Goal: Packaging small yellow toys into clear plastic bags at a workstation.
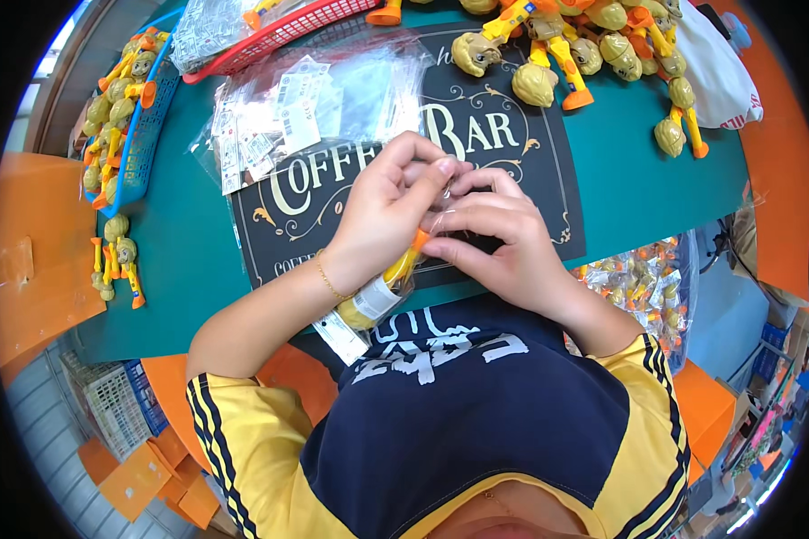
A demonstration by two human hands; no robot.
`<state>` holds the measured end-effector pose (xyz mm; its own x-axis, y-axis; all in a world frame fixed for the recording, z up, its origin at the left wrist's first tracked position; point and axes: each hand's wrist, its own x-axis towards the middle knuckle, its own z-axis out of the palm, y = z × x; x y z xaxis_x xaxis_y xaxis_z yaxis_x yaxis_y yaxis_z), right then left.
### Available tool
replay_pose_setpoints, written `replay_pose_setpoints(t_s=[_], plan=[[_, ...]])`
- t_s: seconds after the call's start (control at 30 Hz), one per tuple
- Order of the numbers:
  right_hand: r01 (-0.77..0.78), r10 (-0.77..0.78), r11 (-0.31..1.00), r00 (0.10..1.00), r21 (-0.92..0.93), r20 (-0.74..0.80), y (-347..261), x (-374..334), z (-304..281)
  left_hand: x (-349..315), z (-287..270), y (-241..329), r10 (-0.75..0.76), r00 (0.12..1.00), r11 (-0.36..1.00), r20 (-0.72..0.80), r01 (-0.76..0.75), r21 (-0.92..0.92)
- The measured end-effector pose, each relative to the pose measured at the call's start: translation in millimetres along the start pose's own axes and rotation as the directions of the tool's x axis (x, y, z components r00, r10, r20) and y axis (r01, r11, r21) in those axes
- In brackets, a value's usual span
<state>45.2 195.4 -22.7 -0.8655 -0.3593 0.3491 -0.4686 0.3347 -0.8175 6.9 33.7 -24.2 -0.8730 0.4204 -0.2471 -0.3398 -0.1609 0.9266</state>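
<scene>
Above the table's near edge, both hands hold a small clear plastic bag with a toy (401, 267) inside. The toy has a gold round head, a yellow shaft and an orange flared end. Its head points down toward my body, beside a white label. My left hand (388, 199) is closed at the bag's upper end, thumb against fingers. My right hand (505, 232) pinches the plastic next to the orange end, fingers bent. The fingertips partly hide the top of the bag. Beneath the hands lies a black printed mat (530, 171).
Clear bags (360, 90) with labels lie on the mat beside a red basket (279, 40). Loose gold-headed toys (535, 85) are piled at the back right. A blue basket (139, 148) of toys stands left, several more toys (121, 260) near it. A bag of packed toys (638, 283) is at right.
</scene>
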Motion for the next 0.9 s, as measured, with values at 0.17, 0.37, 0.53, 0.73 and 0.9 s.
replay_pose_setpoints(t_s=[0.17,0.37,0.53,0.73,0.9], plan=[[-0.211,0.203,0.976,0.973,0.061,0.106,3,-3,-8,6,-9,8,-0.061,0.996,0.998,0.068,0.059,0.031],[-0.235,0.223,0.969,0.964,0.073,0.142,11,-9,-14,8,-20,8,0.276,0.947,0.548,0.164,-0.295,0.783],[-0.219,0.209,0.969,0.973,0.11,0.093,5,-8,-7,8,-19,2,0.311,0.942,0.579,0.128,-0.294,0.761],[-0.23,0.227,0.973,0.949,-0.012,0.219,3,1,-12,6,-12,-2,0.298,0.946,0.654,0.126,-0.298,0.695],[-0.168,0.201,0.975,0.948,-0.148,0.248,-1,1,-12,5,-12,-2,0.29,0.949,0.648,0.124,-0.29,0.704]])
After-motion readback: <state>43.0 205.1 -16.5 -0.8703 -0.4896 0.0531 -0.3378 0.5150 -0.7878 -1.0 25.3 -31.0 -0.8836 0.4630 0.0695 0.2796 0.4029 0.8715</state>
